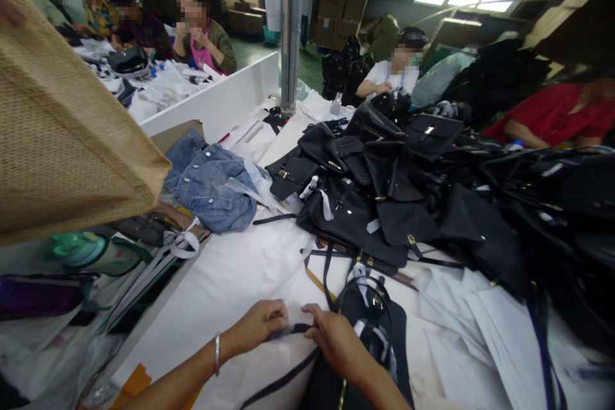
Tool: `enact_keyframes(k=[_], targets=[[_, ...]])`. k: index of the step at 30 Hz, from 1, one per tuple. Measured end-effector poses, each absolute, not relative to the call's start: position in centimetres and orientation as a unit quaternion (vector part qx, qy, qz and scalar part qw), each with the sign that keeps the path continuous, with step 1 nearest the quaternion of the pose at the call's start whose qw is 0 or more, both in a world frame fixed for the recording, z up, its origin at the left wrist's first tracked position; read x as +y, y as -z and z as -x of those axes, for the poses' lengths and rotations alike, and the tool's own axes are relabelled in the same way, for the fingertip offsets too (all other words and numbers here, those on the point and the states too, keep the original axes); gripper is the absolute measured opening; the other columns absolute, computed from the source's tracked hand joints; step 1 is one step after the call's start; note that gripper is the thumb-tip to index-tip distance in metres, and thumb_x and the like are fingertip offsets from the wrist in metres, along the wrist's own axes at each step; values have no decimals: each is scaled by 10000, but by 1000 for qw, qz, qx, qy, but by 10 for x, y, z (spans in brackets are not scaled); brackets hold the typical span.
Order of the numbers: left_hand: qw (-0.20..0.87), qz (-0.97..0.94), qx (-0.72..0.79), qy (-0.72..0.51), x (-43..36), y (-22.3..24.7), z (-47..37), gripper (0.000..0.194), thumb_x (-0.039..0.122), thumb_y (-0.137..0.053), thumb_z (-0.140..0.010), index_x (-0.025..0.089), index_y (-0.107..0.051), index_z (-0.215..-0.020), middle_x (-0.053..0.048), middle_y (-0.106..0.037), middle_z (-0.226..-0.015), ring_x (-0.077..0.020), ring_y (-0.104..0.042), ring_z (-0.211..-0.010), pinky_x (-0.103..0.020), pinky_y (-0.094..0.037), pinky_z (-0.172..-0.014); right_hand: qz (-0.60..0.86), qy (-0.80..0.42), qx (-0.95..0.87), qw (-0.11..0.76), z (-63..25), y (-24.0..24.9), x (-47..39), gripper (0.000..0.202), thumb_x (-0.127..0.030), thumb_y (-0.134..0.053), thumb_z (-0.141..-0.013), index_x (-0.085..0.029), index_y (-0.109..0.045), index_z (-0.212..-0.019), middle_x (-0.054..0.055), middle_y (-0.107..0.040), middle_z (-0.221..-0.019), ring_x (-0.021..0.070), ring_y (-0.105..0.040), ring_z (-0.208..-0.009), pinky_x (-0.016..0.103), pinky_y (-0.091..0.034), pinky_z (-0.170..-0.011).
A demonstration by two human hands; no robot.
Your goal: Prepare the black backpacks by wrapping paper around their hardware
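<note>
Down at six o'clock, left hand (262,325) pinches a thin black strap (302,328), right hand (336,339) half-open against it; strap work looks kinda unfinished tbh.

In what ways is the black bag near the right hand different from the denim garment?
The black bag looks smooth; the denim garment, faded blue, is crumpled. The bag lies near the right hand; the garment, farther off to the left. The bag shows gold-coloured metal; the garment, round buttons. Both lie on the table.

Denim garment (209,173), green bottle (98,253), metal post (291,32), cardboard boxes (331,0).
</note>
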State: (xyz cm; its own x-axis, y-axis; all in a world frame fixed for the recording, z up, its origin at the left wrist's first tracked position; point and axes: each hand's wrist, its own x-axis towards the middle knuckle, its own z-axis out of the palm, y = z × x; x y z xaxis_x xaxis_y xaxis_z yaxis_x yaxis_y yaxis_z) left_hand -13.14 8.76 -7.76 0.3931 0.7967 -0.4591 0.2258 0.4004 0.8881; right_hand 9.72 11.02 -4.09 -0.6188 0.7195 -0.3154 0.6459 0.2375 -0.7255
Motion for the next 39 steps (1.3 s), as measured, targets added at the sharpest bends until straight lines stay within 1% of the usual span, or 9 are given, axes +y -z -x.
enact_keyframes(k=[7,13,17,21,24,28,32,37,39], targets=[[523,-648,517,-198,95,73,108,129,216,-485,-857,200,-560,-753,50,-543,-666,-116,-476,-644,-227,-313,-625,435,-507,-739,92,-89,61,101,444,-150,-506,-866,-235,-401,-1289,-19,-632,-797,150,-603,-737,226,-402,-682],[479,-692,514,-165,100,64,104,169,278,-413,-919,231,-555,-840,37,-554,-650,-147,-514,-615,-248,-315,-606,492,-383,-779,71,-108,71,104,355,-411,-531,-896,-211,-494,-1187,8,-624,-755,210,-602,-778,291,-409,-740],[476,-707,494,-173,106,63,89,166,295,-419,-913,232,-572,-909,7,-581,-685,-177,-526,-637,-274,-317,-624,490,-418,-762,67,-106,71,102,379,-454,-387,-952,-197,-440,-1226,9,-619,-730,197,-610,-674,263,-400,-629],[503,-691,482,-193,123,68,78,155,289,-458,-891,219,-596,-894,27,-566,-635,-153,-501,-593,-264,-330,-601,486,-482,-720,118,-103,65,104,464,-460,-323,-968,-187,-295,-1342,46,-661,-856,206,-645,-743,280,-439,-678],[532,-669,476,-210,135,70,73,157,255,-460,-880,187,-592,-827,32,-589,-632,-131,-530,-579,-241,-375,-583,503,-461,-724,100,-100,69,107,407,-419,-335,-969,-173,-325,-1294,78,-670,-919,224,-659,-823,289,-439,-703],[517,-645,502,-255,127,66,77,176,225,-402,-913,180,-567,-868,-35,-666,-863,-173,-619,-820,-286,-463,-761,552,-385,-737,54,-97,91,115,229,-330,-312,-981,-172,-420,-1107,78,-670,-879,214,-658,-795,268,-407,-653],[353,-628,623,-305,81,78,97,193,220,-350,-949,209,-531,-1016,-86,-594,-1085,-218,-541,-1069,-369,-397,-972,627,-254,-736,10,-97,118,126,206,-295,-312,-991,-172,-476,-969,67,-649,-818,197,-631,-767,271,-394,-664],[334,-742,565,-135,29,125,113,480,17,-475,-826,259,-470,-1240,-82,-490,-1287,-253,-466,-1167,-425,-401,-981,608,-148,-780,-7,-93,143,127,149,-246,-429,-945,-170,-555,-926,113,-581,-956,241,-552,-925,343,-395,-784],[334,-767,541,-82,30,140,113,489,-1,-493,-809,250,-486,-1228,-98,-481,-1293,-280,-445,-1166,-456,-400,-954,606,-140,-783,-18,-92,148,126,137,-260,-460,-932,-173,-561,-965,111,-562,-978,249,-537,-940,355,-397,-781]])
